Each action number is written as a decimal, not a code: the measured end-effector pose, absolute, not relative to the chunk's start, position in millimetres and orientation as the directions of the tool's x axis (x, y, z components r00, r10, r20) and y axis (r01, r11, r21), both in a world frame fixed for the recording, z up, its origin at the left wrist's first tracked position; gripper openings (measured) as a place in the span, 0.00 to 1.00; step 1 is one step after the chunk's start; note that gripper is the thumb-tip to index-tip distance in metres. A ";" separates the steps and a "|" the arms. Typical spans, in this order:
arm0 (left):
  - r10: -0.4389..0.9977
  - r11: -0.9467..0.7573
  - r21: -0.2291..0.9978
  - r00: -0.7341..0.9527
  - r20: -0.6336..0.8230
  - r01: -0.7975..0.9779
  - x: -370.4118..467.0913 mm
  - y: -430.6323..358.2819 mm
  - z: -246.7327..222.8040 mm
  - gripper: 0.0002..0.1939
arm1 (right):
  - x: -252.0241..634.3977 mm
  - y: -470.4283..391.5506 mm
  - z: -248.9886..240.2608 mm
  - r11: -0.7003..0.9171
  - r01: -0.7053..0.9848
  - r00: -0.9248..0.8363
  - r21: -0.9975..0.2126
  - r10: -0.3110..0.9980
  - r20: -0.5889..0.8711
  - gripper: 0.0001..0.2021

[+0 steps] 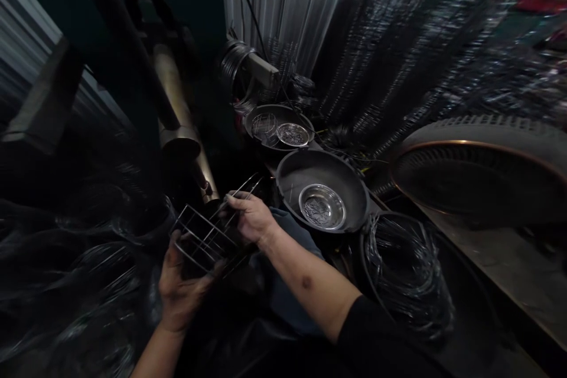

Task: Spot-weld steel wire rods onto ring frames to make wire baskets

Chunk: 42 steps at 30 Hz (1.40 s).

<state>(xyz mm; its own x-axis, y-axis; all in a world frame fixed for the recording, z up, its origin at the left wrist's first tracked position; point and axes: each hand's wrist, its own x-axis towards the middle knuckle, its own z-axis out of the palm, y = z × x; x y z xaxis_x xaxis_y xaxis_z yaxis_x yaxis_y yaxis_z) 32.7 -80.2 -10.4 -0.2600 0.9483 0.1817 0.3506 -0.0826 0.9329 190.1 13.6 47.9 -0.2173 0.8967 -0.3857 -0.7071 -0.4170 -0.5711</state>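
A small rectangular wire rack is held between my two hands in front of my lap. My left hand grips it from below, thumb up along its near left side. My right hand is closed at the rack's far right side, where thin wire ends stick out past the fingers. Whether the right fingers hold the rack itself or a separate wire piece, I cannot tell. Beyond the hands, a machine with a brass-coloured cylinder points down toward the rack.
To the right, a dark round pan holds a steel bowl of small metal pieces. Behind it, another pan holds a similar bowl and wire parts. A wire bundle lies at right, near a large copper-rimmed round object.
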 end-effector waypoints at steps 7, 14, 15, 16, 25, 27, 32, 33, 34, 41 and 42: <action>0.944 -0.196 0.846 -0.138 0.299 0.496 33.6 -54.2 -2.2 0.48 | 191.7 20.3 55.4 -0.213 -0.842 -0.051 -0.496 0.946 -0.320 0.10; 0.890 -0.343 0.741 -0.052 0.453 0.577 23.5 -41.4 -17.7 0.50 | 181.0 23.4 58.6 -0.213 -0.816 -0.068 -0.538 0.959 -0.276 0.12; 0.871 -0.372 0.710 -0.040 0.489 0.598 21.6 -39.5 -19.8 0.49 | 179.9 25.0 58.4 -0.212 -0.817 -0.070 -0.537 0.960 -0.272 0.13; 0.855 -0.392 0.682 -0.029 0.518 0.618 19.9 -37.6 -21.3 0.49 | 178.9 26.8 58.2 -0.209 -0.820 -0.071 -0.534 0.961 -0.267 0.13; 0.785 -0.459 0.575 0.006 0.620 0.678 14.2 -22.2 -13.8 0.48 | 170.3 44.4 59.2 -0.210 -0.813 -0.079 -0.543 0.964 -0.255 0.09; 0.765 -0.475 0.550 0.014 0.644 0.687 13.6 -17.5 -12.0 0.47 | 169.1 49.4 60.0 -0.206 -0.810 -0.089 -0.550 0.969 -0.232 0.09; 0.777 -0.450 0.551 0.004 0.629 0.703 11.4 -9.2 -11.1 0.49 | 167.7 59.6 60.6 -0.216 -0.807 -0.097 -0.550 0.966 -0.238 0.08; 0.786 -0.443 0.561 0.001 0.618 0.700 11.0 -8.6 -11.3 0.49 | 167.6 60.7 60.1 -0.221 -0.807 -0.097 -0.548 0.965 -0.245 0.08; 0.792 -0.438 0.569 0.000 0.610 0.696 10.7 -8.1 -11.5 0.49 | 167.5 61.6 59.4 -0.224 -0.807 -0.099 -0.546 0.963 -0.249 0.08; 0.772 -0.457 0.551 0.004 0.636 0.698 9.1 -6.5 -12.4 0.49 | 166.8 64.5 55.1 -0.229 -0.802 -0.103 -0.551 0.963 -0.249 0.08; 0.774 -0.459 0.552 0.009 0.633 0.696 9.4 -6.3 -12.4 0.49 | 166.9 64.6 55.3 -0.228 -0.798 -0.100 -0.558 0.963 -0.251 0.09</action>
<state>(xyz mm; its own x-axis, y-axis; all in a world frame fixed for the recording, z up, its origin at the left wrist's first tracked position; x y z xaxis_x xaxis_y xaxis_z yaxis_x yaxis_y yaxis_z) 9.4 -6.3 -12.4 0.0086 0.7741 0.6330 0.6958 -0.4593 0.5522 166.9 64.6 55.3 -0.0998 0.9628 -0.2511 -0.7978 -0.2282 -0.5581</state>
